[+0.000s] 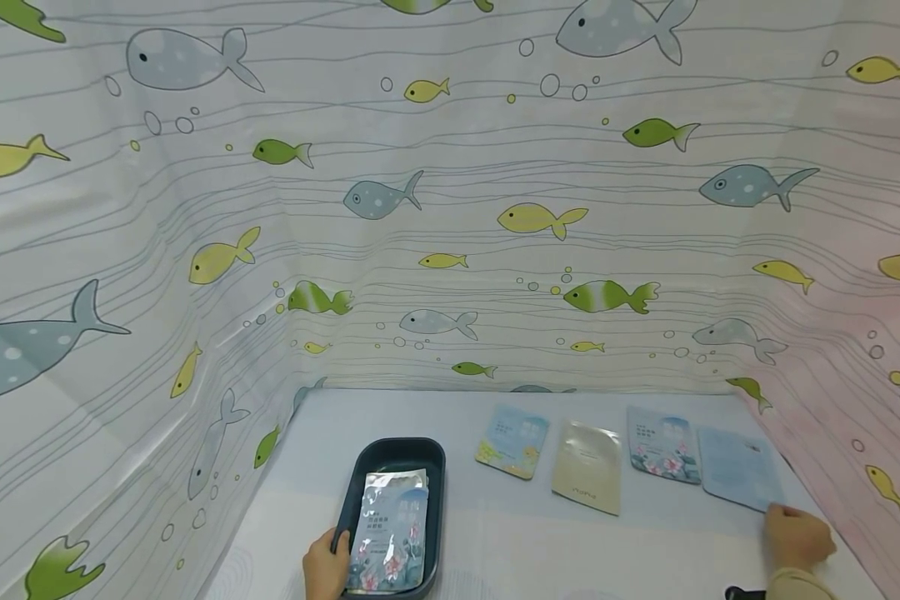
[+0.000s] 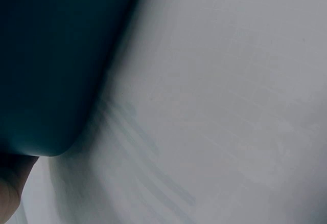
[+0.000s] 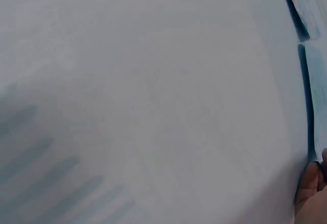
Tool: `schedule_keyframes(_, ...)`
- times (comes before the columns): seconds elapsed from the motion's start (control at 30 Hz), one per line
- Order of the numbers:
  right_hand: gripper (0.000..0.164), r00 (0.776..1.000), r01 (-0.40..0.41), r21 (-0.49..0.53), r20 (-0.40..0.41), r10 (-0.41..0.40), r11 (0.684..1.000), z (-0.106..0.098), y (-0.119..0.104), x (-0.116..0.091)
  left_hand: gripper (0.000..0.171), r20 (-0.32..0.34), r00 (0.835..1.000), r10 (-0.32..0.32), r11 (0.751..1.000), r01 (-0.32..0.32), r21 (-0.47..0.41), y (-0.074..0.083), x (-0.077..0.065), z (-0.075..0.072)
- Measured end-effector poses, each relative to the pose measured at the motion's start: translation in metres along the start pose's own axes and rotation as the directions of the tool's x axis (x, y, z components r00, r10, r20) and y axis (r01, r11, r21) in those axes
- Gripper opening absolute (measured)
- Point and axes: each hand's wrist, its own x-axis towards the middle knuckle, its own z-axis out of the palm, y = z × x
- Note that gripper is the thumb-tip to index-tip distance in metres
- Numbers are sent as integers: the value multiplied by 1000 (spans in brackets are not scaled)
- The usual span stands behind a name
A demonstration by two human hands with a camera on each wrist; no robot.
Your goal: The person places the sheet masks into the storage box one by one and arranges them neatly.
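My left hand (image 1: pixel 326 565) grips the left rim of a dark blue oblong tray (image 1: pixel 437 508), thumb over the edge. Flat sheet-mask sachets (image 1: pixel 388 533) lie stacked inside, the top one light blue with pink flowers. In the left wrist view the tray's outer wall (image 2: pixel 56 70) fills the upper left. At the far right my right hand (image 1: pixel 798 535) pinches the near corner of a plain pale blue sachet (image 1: pixel 741 468). The right wrist view shows the fingers (image 3: pixel 309 185) at that sachet's corner, most of the hand being out of frame.
Between tray and right hand lie a blue sachet with yellow flowers (image 1: pixel 512 442), a gold-beige sachet (image 1: pixel 588 468) and a blue one with pink flowers (image 1: pixel 663 444). The white tabletop (image 1: pixel 570 550) is bounded by fish-print curtains (image 1: pixel 450 233) at the back and sides.
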Motion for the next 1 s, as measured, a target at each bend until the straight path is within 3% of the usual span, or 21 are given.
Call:
schedule_keyframes(0.2, 35, 997, -70, 74, -30, 73, 995, 1, 1, -3, 25, 9, 1000, -4, 1000, 4, -1, -1, -1, 0)
schedule_keyframes(0.47, 39, 987, -159, 145, 2, 161, 977, -2, -6, -5, 26, 29, 1000, -9, 1000, 9, -7, 0, -1, -1)
schedule_keyframes(0.63, 41, 986, -166, 144, 9, 167, 976, -1, -6, -4, 25, 21, 1000, -2, 1000, 2, -9, 1, -1, -2)
schedule_keyframes(1.0, 48, 965, -238, 112, 139, 222, 965, -7, -3, 1, 26, 4, 1000, -1, 1000, 1, -7, 0, -1, 0)
